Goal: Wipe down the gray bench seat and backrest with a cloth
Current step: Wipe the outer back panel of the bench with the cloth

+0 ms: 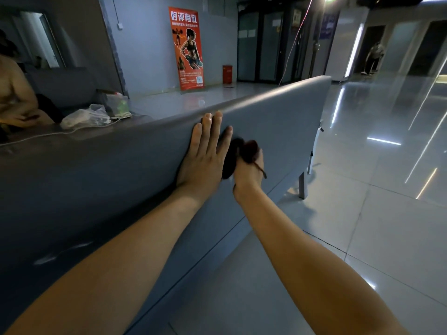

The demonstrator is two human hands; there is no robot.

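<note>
- The dark crumpled cloth (231, 154) is blurred, half hidden behind the left hand (205, 158)
- The right hand (249, 171) has its fingertips buried in that cloth
- A seated person (14, 93) is cut off by the left edge
- A far-off bending figure (375, 56) is too small to make out

Place: I'm in what looks like a gym's lobby.
Banner: an orange roll-up banner (187, 48) shows a muscular athlete with dumbbells.
Seating: a long gray padded bench (278, 112) stands right before me.
Floor: glossy tiles (387, 213) mirror the strip lights (354, 49).
Doors: dark glass doors (261, 44) stand right of the banner.
</note>
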